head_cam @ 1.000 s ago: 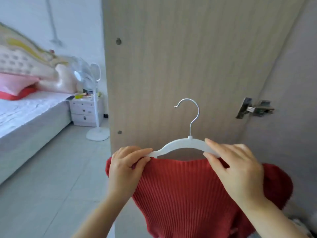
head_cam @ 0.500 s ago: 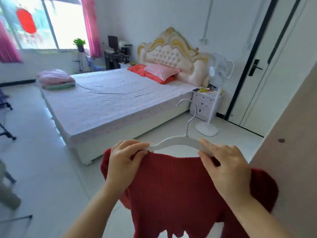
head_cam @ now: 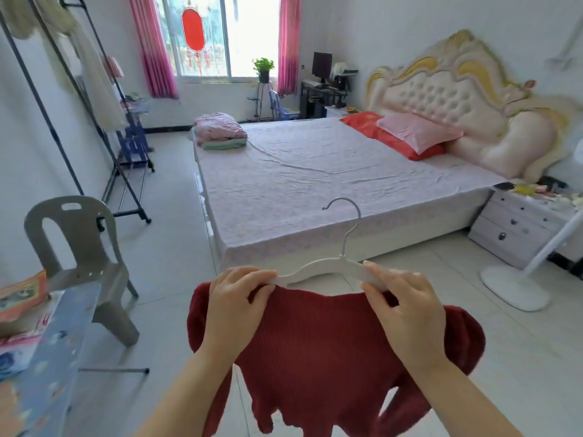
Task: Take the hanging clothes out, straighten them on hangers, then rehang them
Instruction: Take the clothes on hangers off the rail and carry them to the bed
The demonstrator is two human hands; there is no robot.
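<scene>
A red ribbed sweater (head_cam: 318,348) hangs from a white hanger (head_cam: 325,266) with a metal hook, held out in front of me above the floor. My left hand (head_cam: 236,307) grips the hanger's left end together with the sweater's shoulder. My right hand (head_cam: 407,313) grips the hanger's right end and the other shoulder. The sweater's sleeves droop on both sides. The hanger's ends are hidden under my fingers.
A wide bed (head_cam: 315,181) lies ahead with pillows and folded bedding. A black clothes rack (head_cam: 94,99) with pale garments stands at the left wall, a grey plastic chair (head_cam: 82,253) near it. A patterned board (head_cam: 47,357) sits at lower left. A nightstand (head_cam: 517,228) and fan base (head_cam: 514,288) stand right.
My view has swung left from the wardrobe door to the bedroom and bed. Both hands keep the same hold on the hanger and sweater.
</scene>
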